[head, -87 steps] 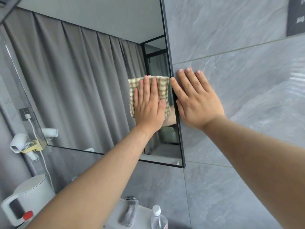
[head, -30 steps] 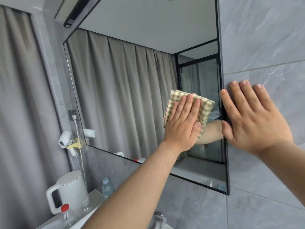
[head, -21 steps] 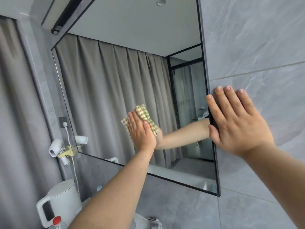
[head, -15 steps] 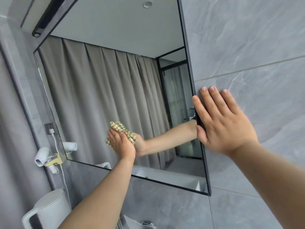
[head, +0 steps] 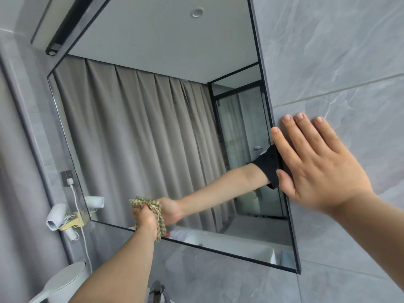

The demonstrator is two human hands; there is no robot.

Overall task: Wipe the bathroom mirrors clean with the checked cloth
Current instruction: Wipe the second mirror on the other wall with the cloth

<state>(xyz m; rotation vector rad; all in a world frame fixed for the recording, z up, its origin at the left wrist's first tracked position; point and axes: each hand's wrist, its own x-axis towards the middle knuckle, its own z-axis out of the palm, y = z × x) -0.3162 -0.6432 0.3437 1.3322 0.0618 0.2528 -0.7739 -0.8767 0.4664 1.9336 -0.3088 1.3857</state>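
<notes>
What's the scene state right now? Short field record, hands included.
left hand: grips the bunched checked cloth against the mirror, near its lower edge
right hand: flat, fingers straight, on the tiled wall beside the mirror's right edge
hair dryer: wall holder, left of mirror
kettle: white, bottom left

Hands — left (head: 145, 217) clenched, right (head: 314, 165) flat

You could not read any text, label, brand or number on anything in this view.
</notes>
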